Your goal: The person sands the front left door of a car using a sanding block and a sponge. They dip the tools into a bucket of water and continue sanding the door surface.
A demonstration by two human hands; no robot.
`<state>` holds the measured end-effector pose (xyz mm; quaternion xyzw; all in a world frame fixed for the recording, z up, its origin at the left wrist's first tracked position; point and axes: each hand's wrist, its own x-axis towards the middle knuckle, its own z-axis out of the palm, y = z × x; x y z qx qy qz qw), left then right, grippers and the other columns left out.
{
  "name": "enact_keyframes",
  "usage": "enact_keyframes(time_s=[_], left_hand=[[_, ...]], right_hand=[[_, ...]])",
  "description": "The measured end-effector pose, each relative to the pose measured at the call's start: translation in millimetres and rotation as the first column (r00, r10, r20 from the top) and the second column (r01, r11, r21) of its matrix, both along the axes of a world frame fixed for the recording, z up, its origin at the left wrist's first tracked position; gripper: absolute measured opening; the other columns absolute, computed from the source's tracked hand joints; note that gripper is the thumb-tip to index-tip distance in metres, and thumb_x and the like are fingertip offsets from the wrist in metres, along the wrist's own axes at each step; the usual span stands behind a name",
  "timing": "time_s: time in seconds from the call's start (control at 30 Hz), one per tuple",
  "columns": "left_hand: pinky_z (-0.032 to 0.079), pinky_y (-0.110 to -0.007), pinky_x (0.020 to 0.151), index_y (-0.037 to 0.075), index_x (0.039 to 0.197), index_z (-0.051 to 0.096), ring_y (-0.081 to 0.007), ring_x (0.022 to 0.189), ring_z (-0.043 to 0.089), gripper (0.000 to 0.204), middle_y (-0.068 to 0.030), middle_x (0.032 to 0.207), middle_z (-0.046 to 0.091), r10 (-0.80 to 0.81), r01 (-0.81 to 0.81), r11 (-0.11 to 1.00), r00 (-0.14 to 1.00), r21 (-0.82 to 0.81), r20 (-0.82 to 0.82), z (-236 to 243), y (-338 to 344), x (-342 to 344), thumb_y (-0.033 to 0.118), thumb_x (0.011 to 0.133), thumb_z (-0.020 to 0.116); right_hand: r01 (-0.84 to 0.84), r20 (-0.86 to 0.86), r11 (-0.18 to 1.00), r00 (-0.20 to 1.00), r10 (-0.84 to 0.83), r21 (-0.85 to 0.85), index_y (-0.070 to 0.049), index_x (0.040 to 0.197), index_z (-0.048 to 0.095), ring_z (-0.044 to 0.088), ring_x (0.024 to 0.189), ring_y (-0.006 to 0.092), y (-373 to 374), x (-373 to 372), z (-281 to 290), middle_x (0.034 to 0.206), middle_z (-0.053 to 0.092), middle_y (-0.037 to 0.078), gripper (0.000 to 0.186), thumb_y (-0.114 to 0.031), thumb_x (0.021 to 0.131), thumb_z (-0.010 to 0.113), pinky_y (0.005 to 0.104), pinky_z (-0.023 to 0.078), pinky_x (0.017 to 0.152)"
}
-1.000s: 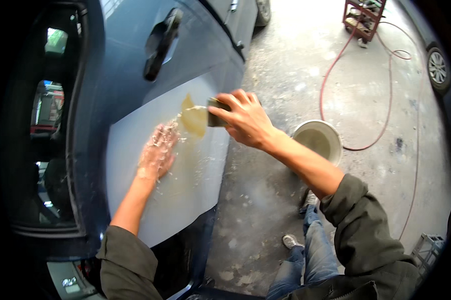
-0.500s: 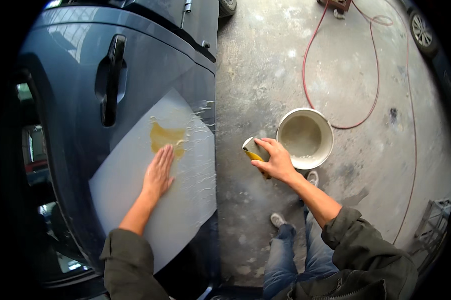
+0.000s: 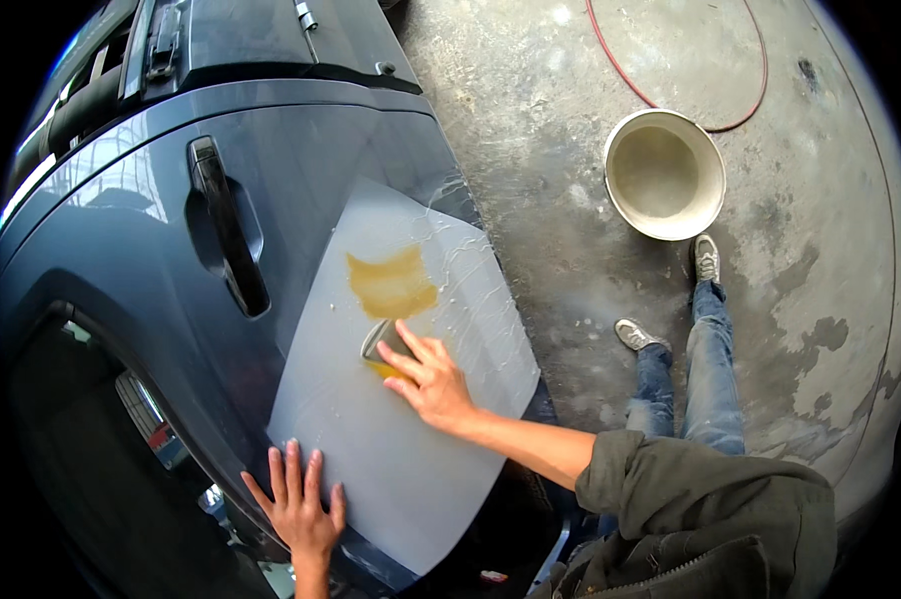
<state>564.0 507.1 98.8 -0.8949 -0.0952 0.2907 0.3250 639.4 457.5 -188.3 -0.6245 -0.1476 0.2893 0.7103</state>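
Note:
A blue-grey car door (image 3: 300, 150) carries a large matte light-grey patch (image 3: 400, 469) with a mustard-yellow area (image 3: 393, 283) in its upper part. Wet streaks run along the patch's right side. My right hand (image 3: 435, 387) grips a sanding block (image 3: 375, 344), which looks wrapped in grey sandpaper with some yellow showing. The block rests against the patch just below the yellow area. Fingers spread, my left hand (image 3: 303, 507) lies flat at the patch's lower left edge, near the window, holding nothing.
A black door handle (image 3: 228, 225) stands out from the door, left of the patch. On the concrete floor (image 3: 530, 150) to the right is a pale bucket (image 3: 716, 192) holding cloudy water. A red hose (image 3: 760, 60) loops behind it. My shoes (image 3: 707, 260) stand in front of the bucket.
My right hand has brought the sanding block from over the floor beside the bucket onto the grey patch. My left hand has moved from the yellow area down to the patch's lower left edge.

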Motion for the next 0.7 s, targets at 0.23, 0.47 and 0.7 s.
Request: enact_keyframes(time_s=[0.23, 0.47, 0.7], left_hand=[[0.005, -0.064, 0.119, 0.009, 0.122, 0.067, -0.0368, 0.145, 0.033, 0.048, -0.0156, 0.148, 0.049, -0.02, 0.02, 0.998, 1.0, -0.062, 0.002, -2.6, 6.8, 1.4, 0.03, 0.079, 0.065], [0.005, -0.066, 0.118, 0.01, 0.124, 0.067, -0.0383, 0.144, 0.034, 0.051, -0.0163, 0.146, 0.051, -0.02, 0.019, 0.998, 0.999, -0.053, -0.025, 0.9, 12.9, -7.7, 0.033, 0.079, 0.066], [0.005, -0.065, 0.119, 0.01, 0.125, 0.067, -0.039, 0.144, 0.035, 0.051, -0.0171, 0.145, 0.052, -0.024, 0.023, 0.999, 0.999, -0.035, -0.037, 0.7, 6.4, -4.8, 0.035, 0.081, 0.065]], right_hand=[[0.18, -0.016, 0.983, 0.983, -0.181, -0.024, -0.024, 0.136, 0.061, 0.047, 0.119, 0.0341, 70.3, 89.2, -57.8, 0.154, 0.042, 0.011, 0.047, -0.031, 0.09, 0.067, 0.0417, 0.043, 0.103], [0.1, 0.146, 0.99, 0.983, -0.113, 0.096, -0.026, 0.136, 0.061, 0.052, 0.113, 0.0327, 37.9, 45.3, -13.0, 0.154, 0.041, 0.008, 0.059, -0.017, 0.079, 0.077, 0.0388, 0.048, 0.098], [0.135, 0.148, 0.983, 0.977, -0.153, 0.126, -0.024, 0.133, 0.063, 0.051, 0.113, 0.0326, 37.1, 37.9, -7.7, 0.152, 0.044, 0.009, 0.06, -0.014, 0.076, 0.078, 0.041, 0.047, 0.099]])
